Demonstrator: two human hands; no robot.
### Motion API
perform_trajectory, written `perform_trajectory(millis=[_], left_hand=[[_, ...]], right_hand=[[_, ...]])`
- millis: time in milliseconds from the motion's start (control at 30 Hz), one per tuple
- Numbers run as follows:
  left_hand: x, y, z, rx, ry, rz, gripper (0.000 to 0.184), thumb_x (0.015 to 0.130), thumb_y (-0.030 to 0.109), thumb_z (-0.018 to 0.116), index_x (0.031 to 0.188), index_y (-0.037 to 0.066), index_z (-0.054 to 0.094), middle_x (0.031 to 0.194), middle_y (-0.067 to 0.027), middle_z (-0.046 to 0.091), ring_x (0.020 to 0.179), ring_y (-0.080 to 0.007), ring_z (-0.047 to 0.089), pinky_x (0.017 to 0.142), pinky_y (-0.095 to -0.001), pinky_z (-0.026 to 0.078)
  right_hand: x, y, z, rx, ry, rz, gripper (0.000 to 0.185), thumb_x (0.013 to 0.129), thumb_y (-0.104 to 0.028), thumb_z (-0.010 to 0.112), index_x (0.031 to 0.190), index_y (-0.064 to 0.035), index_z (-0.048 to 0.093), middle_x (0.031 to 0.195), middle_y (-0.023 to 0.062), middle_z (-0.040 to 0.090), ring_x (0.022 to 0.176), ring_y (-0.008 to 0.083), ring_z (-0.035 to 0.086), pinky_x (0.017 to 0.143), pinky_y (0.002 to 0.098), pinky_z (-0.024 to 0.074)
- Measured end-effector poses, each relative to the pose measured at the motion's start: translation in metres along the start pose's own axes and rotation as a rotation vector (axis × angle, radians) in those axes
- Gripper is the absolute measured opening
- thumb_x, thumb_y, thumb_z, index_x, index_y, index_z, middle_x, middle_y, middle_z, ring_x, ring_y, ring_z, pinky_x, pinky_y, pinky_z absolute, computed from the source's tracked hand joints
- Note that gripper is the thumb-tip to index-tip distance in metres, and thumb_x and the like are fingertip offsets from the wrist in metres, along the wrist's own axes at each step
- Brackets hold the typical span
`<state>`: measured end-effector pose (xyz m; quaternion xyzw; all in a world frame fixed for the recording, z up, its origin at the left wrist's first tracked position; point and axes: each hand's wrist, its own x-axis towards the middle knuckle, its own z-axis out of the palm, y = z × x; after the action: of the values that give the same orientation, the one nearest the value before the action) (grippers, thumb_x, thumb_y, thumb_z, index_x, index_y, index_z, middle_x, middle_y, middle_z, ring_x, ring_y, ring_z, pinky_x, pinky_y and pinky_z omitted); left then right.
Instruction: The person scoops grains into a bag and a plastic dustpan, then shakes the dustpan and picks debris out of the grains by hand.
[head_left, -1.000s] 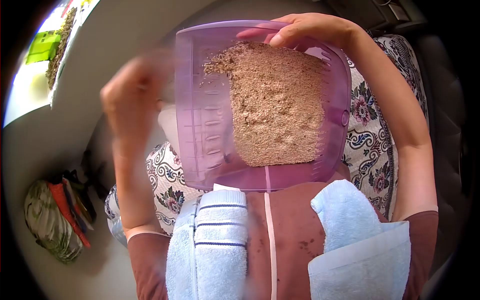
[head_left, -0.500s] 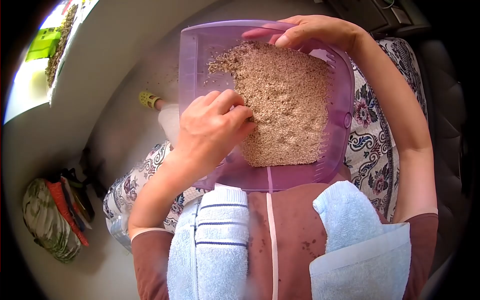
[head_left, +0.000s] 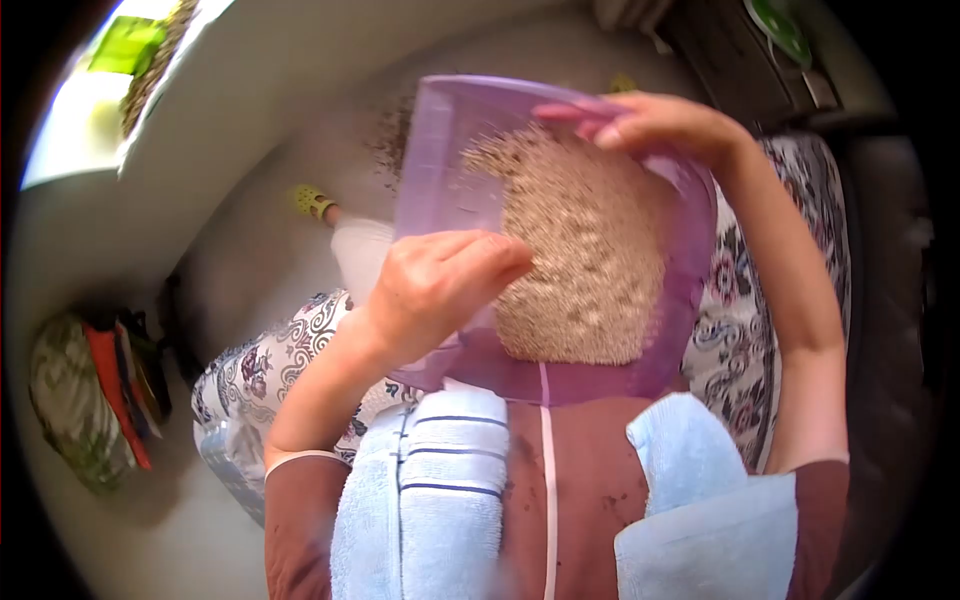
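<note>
A translucent purple tray (head_left: 445,130) lies against my lap and torso, tilted slightly. Pale tan grains (head_left: 585,260) cover its middle and right side, with a thinner, darker scatter at the upper left. Gripping the tray's far rim, my right hand (head_left: 665,125) has its thumb inside and its fingers seen through the plastic. Over the left edge of the grains is my left hand (head_left: 450,280), its fingertips pinched together; whatever lies between them is too small to make out.
A blue towel (head_left: 450,480) hangs at my chest. Beneath the tray is patterned fabric (head_left: 275,360). A yellow-green shoe (head_left: 312,201) and dark scattered bits (head_left: 395,140) show on the floor. Bags (head_left: 80,400) stand at the left, and a dark cabinet (head_left: 735,70) at the upper right.
My left hand came from beyond the tray's left side to the grains and stays pinched there. The tray now sits lower in view, and more dark bits on the floor show behind it.
</note>
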<state>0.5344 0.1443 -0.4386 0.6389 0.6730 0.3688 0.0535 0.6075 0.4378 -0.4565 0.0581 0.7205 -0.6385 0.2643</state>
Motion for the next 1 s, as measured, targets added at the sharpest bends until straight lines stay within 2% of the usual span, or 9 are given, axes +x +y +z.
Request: perform_trajectory(millis=[133,167,233,333,467,567,733,833,1000], left_hand=[[-0.008,-0.033,-0.018,-0.195,0.485,-0.387,0.007,0.083,0.001,0.069,0.089,-0.003,0.068,0.084,-0.0088,0.071,0.075,-0.0121,0.068,0.065,-0.0248,0.055],[-0.02,-0.067,-0.017,-0.089,0.481,-0.464,0.025,0.084,0.007,0.07,0.107,0.0,0.065,0.108,-0.0192,0.066,0.093,-0.0224,0.067,0.078,-0.0317,0.054],[-0.052,-0.118,0.006,0.859,0.279,-0.613,0.045,0.085,0.013,0.069,0.127,0.006,0.053,0.132,-0.0284,0.048,0.111,-0.0357,0.056,0.091,-0.0401,0.049],[-0.111,-0.13,0.051,0.455,0.003,-0.714,0.055,0.084,0.017,0.068,0.134,0.008,0.045,0.138,-0.0295,0.04,0.115,-0.0436,0.048,0.098,-0.0447,0.043],[-0.117,-0.069,0.072,-1.327,-0.097,-0.678,0.07,0.099,0.057,0.033,0.144,0.004,0.036,0.141,-0.0166,0.046,0.13,-0.0276,0.044,0.11,-0.0402,0.034],[-0.099,-0.036,0.068,-2.027,0.019,-0.597,0.081,0.094,0.068,0.025,0.149,0.01,0.026,0.14,-0.0185,0.045,0.131,-0.0263,0.042,0.111,-0.039,0.031],[-0.028,-0.053,0.061,-1.487,0.599,-0.803,0.08,0.094,0.066,0.031,0.15,0.01,0.021,0.148,-0.0124,0.033,0.131,-0.0211,0.038,0.109,-0.0376,0.03],[-0.019,-0.085,0.053,-1.437,0.887,-0.647,0.065,0.098,0.061,0.03,0.137,0.01,0.041,0.136,-0.0101,0.046,0.129,-0.0243,0.041,0.11,-0.0383,0.03],[-0.033,-0.096,0.007,-1.521,0.91,-0.593,0.056,0.102,0.05,0.03,0.13,0.004,0.046,0.125,-0.0129,0.056,0.118,-0.0252,0.052,0.103,-0.038,0.039]], right_hand=[[-0.01,0.014,-0.01,0.126,0.001,0.015,0.081,0.073,-0.038,0.07,0.144,-0.0127,0.043,0.122,0.0083,0.056,0.103,0.0133,0.054,0.09,0.0227,0.0404],[-0.013,0.023,-0.012,0.204,0.0,0.013,0.083,0.072,-0.034,0.07,0.146,-0.0104,0.04,0.121,0.0087,0.057,0.105,0.0147,0.054,0.092,0.0236,0.0398],[-0.02,0.017,-0.005,0.322,0.008,-0.013,0.087,0.071,-0.03,0.069,0.147,-0.0067,0.035,0.123,0.0102,0.057,0.109,0.0165,0.055,0.095,0.0263,0.0408],[-0.035,0.014,0.0,0.371,0.147,0.05,0.091,0.067,-0.028,0.069,0.148,-0.005,0.033,0.128,0.0147,0.055,0.109,0.0184,0.057,0.095,0.0281,0.0429],[-0.047,0.023,0.017,0.445,0.322,0.036,0.091,0.068,-0.029,0.068,0.148,-0.0071,0.032,0.127,0.0146,0.054,0.107,0.0186,0.056,0.093,0.0276,0.0438],[-0.051,0.021,0.031,0.441,0.418,-0.04,0.09,0.069,-0.029,0.067,0.149,-0.0084,0.032,0.126,0.0139,0.054,0.106,0.0189,0.056,0.091,0.0286,0.0448],[-0.006,0.013,0.0,0.487,0.456,-0.203,0.077,0.081,-0.026,0.06,0.15,-0.0099,0.028,0.131,0.0161,0.051,0.114,0.0222,0.055,0.094,0.0321,0.0454],[0.014,0.003,0.017,0.412,0.548,-0.292,0.073,0.084,-0.025,0.058,0.15,-0.0112,0.031,0.135,0.0131,0.048,0.116,0.0197,0.05,0.1,0.0323,0.039],[0.056,0.016,0.061,0.545,0.618,-0.514,0.057,0.1,-0.023,0.045,0.149,-0.0022,0.027,0.153,0.0075,0.031,0.139,0.0162,0.03,0.113,0.0283,0.0215]])
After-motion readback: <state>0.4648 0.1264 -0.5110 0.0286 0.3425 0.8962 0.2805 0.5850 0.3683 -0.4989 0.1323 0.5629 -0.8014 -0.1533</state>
